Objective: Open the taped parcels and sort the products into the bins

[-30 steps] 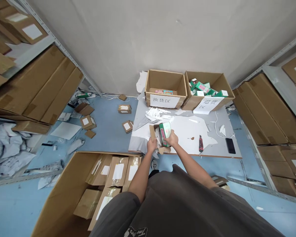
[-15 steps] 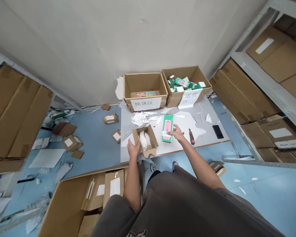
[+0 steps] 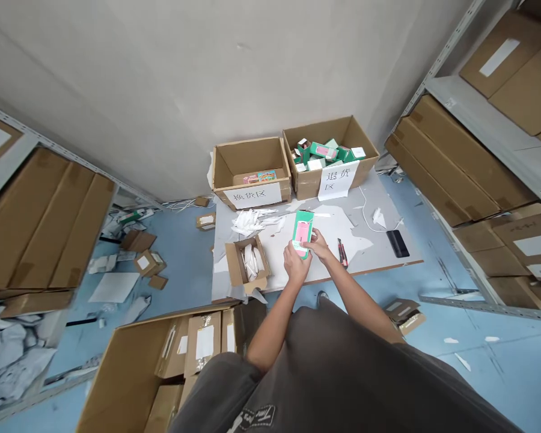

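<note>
A green box with a pink panel (image 3: 302, 227) is held upright in front of me, over the table (image 3: 279, 273). My left hand (image 3: 296, 263) grips its lower left end, fingers closed around it. From the right side, my right hand (image 3: 319, 245) holds the same box with thumb and fingers. To the left stands an open small cardboard box (image 3: 262, 278) with crumpled white paper (image 3: 251, 261) inside. A red and black utility knife (image 3: 342, 253) lies right of my hands.
Two large open cartons stand at the back: the left carton (image 3: 252, 195) with colourful packs, the right carton (image 3: 304, 183) with several green boxes. A phone (image 3: 397, 243) lies at the right. A big carton (image 3: 117, 373) is at lower left; loaded shelves (image 3: 518, 129) flank the table.
My left hand has left the small cardboard box and moved right onto the green box. The small cardboard box now sits a little further left. My right hand has kept its hold.
</note>
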{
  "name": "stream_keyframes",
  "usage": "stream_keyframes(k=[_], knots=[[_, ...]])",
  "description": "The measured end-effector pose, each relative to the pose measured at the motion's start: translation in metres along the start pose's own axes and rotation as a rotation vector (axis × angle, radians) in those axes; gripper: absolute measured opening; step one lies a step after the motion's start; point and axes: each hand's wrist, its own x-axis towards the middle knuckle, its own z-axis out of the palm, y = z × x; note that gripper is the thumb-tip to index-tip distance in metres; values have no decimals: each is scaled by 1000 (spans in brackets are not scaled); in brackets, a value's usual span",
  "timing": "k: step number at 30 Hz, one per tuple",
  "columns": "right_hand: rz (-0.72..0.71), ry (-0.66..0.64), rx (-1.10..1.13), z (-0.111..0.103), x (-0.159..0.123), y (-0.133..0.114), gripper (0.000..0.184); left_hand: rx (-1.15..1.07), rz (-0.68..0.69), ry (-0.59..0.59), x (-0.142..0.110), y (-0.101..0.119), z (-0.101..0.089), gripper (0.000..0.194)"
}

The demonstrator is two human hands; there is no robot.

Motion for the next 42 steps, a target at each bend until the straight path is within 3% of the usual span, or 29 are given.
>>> stream_keyframes(k=[4, 7, 10, 14, 19, 22, 27, 32, 37, 40, 42], knots=[[19, -30, 33, -16, -2, -5, 87, 2, -14, -11, 5, -2, 4, 80], [17, -121, 52, -29, -2, -11, 75, -63, -67, -20, 12, -9, -1, 85], [25, -224, 101, -37, -1, -19, 64, -259, -74, -132, 19, -19, -6, 81], [5, -248, 162, -30, 3, -27, 65, -536, -41, -273, 26, -29, -6, 83], [-13, -169, 165, -18, 8, -27, 66, -648, -84, -379, 31, -36, -5, 89], [-7, -98, 110, -17, 11, -24, 66, -588, -21, -302, 29, -32, -11, 86], [-20, -43, 55, -10, 12, -23, 67, -218, 125, -85, 18, -4, -17, 99], [-41, 32, 5, 3, 10, -21, 65, -41, 61, 1, 10, 19, -9, 96], [-35, 87, 22, 0, 11, -23, 67, -123, 54, -25, 22, 8, -9, 97], [-22, -19, 147, -12, 8, -27, 59, -324, 17, -69, 34, -9, -16, 104], [-6, -109, 194, -18, 6, -31, 55, -550, 3, -160, 40, -21, -20, 111]])
